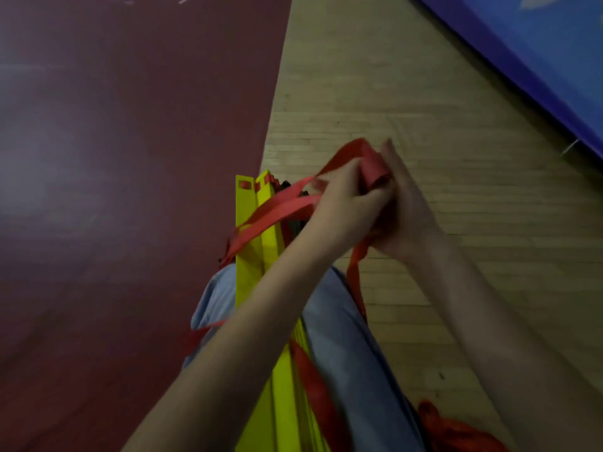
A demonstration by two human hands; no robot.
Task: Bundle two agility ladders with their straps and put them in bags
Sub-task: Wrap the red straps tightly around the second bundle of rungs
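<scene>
A stack of yellow ladder rungs (249,233) stands lengthwise between my knees, which are in blue jeans (346,337). Red straps (277,210) run from the stack's far end up to my hands. My left hand (342,197) grips the gathered red strap, and my right hand (404,207) holds the same folded bunch (372,164) from the other side. One strap end hangs down from my hands past my right knee. More red strap (313,386) lies along the rungs near me.
Dark red matting (130,158) covers the floor at left, wooden floor (424,109) lies at right. A blue padded mat (538,60) crosses the top right corner. A red fabric heap (456,432) sits at the bottom right.
</scene>
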